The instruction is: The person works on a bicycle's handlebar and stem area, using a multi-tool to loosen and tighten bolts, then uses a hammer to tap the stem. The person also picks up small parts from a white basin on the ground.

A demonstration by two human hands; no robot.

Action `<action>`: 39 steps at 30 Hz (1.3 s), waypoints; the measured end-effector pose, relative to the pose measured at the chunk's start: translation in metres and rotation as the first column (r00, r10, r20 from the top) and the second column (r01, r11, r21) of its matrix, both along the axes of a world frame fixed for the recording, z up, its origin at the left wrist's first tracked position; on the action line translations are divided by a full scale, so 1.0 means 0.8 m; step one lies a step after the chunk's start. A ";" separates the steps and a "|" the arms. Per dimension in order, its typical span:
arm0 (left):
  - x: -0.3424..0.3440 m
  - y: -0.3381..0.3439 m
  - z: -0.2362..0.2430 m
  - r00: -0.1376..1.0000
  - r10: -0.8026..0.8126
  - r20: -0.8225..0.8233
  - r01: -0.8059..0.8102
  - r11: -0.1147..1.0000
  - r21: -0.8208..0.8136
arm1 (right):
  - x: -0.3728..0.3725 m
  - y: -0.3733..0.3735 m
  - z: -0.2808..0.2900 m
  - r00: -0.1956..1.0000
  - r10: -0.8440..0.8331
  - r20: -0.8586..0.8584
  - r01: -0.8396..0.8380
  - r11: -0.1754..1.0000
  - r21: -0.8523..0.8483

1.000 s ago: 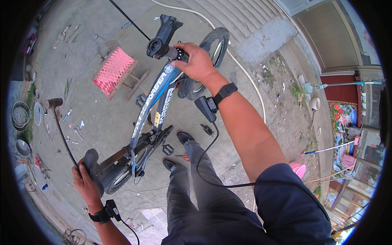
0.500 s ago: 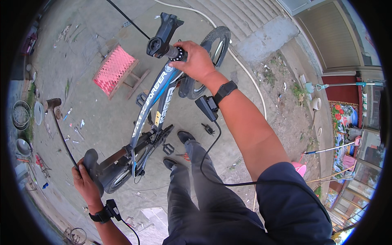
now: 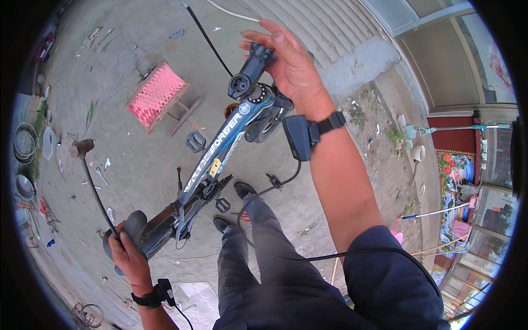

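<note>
A bicycle frame point(image 3: 212, 157) with blue, black and white colouring stands in front of me, its front end at the upper middle. My right hand point(image 3: 294, 69) is at the front end of the black handlebar stem point(image 3: 250, 71), fingers stretched out and apart, the palm side close against it. Below the stem, the dark ring of the headset point(image 3: 257, 93) shows at the top of the frame. My left hand point(image 3: 130, 256) is closed round the handle of a hammer point(image 3: 93, 179) and rests against the black saddle point(image 3: 135, 225). The hammer's head points away from me.
Beyond the bicycle is a wooden stool point(image 3: 157, 93) with pink webbing. A thin black rod point(image 3: 206, 38) reaches up from beside the stem. Small tools and scraps lie on the concrete to the left. A cable point(image 3: 352, 253) runs along my right arm. Steps point(image 3: 341, 25) rise at upper right.
My right hand has let go of the headset area and opened by the stem. The stem sits lower, covering the bare steerer section. The bicycle's front has shifted right; the left hand keeps the hammer.
</note>
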State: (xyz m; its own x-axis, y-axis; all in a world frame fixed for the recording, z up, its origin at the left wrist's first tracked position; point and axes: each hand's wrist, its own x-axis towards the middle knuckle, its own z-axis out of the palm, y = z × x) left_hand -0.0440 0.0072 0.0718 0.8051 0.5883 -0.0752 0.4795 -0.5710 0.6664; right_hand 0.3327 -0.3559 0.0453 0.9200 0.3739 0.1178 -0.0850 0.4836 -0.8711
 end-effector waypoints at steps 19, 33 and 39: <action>0.015 0.001 0.005 0.999 -0.035 -0.004 0.035 0.994 0.104 | -0.035 0.043 0.026 0.864 -0.489 -0.121 0.446 0.854 -0.266; 0.009 -0.006 -0.005 0.996 0.035 0.079 -0.039 0.998 0.044 | 0.005 0.031 0.024 0.974 -0.169 -0.152 0.122 0.952 -0.282; 0.009 -0.005 -0.006 0.997 0.036 0.074 -0.042 0.996 0.078 | 0.010 0.031 0.030 0.981 -0.087 -0.176 0.031 0.954 -0.300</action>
State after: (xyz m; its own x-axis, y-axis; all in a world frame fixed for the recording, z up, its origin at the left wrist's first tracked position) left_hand -0.0367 0.0033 0.0671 0.7829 0.6214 0.0311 0.4544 -0.6051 0.6537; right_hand 0.3405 -0.3313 0.0697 0.9364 0.3106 -0.1634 -0.2373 0.2174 -0.9468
